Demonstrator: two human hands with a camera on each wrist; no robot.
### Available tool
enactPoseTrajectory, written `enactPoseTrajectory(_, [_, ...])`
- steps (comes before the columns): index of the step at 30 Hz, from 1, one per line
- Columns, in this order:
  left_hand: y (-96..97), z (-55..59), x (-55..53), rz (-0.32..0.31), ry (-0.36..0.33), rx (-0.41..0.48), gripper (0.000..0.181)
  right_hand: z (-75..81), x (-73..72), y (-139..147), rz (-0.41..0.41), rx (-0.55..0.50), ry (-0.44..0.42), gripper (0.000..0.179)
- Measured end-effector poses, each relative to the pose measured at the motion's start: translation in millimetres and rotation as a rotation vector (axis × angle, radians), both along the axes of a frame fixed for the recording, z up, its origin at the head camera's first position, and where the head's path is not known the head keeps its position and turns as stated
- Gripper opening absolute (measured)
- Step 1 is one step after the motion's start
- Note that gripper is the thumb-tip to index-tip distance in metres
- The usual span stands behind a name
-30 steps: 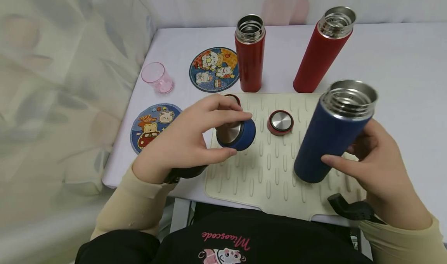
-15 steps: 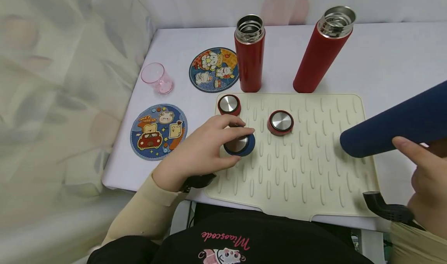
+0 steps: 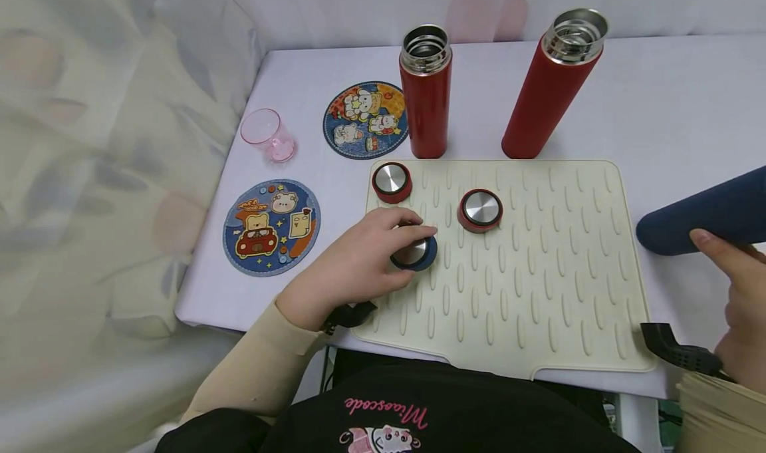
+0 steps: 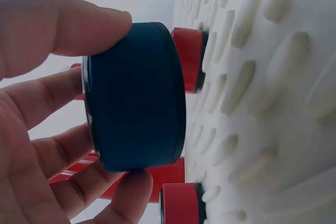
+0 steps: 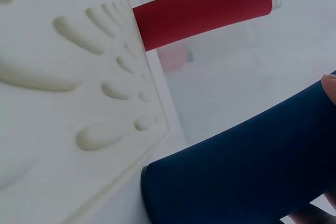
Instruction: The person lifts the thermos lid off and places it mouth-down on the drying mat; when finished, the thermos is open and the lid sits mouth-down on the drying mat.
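In the head view my left hand pinches a blue bottle lid close over the left part of the cream drying mat, its steel top facing up. The left wrist view has the thumb on one side of the lid and fingertips on the other. At the far right, my right hand grips a blue insulated bottle round its body. That bottle leans strongly, its base just past the mat's right edge and its mouth outside the head view. Two red lids lie on the mat.
Two uncapped red bottles stand behind the mat. To the left are a pink cup and two round cartoon coasters. A white cloth covers the table.
My right hand has carried the blue bottle from above the mat to the right, tipping it over. The left hand has lowered the blue lid towards the mat and moved slightly right.
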State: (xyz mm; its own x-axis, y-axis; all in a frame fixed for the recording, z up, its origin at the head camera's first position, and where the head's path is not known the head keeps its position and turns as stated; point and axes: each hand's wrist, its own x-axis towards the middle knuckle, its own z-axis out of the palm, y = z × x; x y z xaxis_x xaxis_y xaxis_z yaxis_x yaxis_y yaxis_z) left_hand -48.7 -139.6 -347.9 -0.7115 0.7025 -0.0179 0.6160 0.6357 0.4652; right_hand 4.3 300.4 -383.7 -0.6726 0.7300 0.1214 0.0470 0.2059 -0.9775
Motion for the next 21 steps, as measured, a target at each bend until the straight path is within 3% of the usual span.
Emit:
enactPoseTrajectory(4, [1.8,-3.0,0.1,0.002,0.001,-0.021,0.060,4.0,4.2,-4,-0.034,-0.107,-0.193,0.085])
enactPoseTrajectory(11, [5.0,-9.4,-1.5,0.002,0.031,-0.071,0.060,8.5,7.8,-9,-0.050,-0.295,-0.314,0.099])
enactPoseTrajectory(16, [7.9,-9.6,-1.8,0.016,0.035,-0.123,0.061,8.3,1.2,-6,-0.095,-0.302,-0.413,0.093])
enactPoseTrajectory(21, [9.8,-9.6,-2.1,0.011,0.038,-0.150,0.059,9.6,-3.5,-4,-0.110,-0.314,-0.449,0.090])
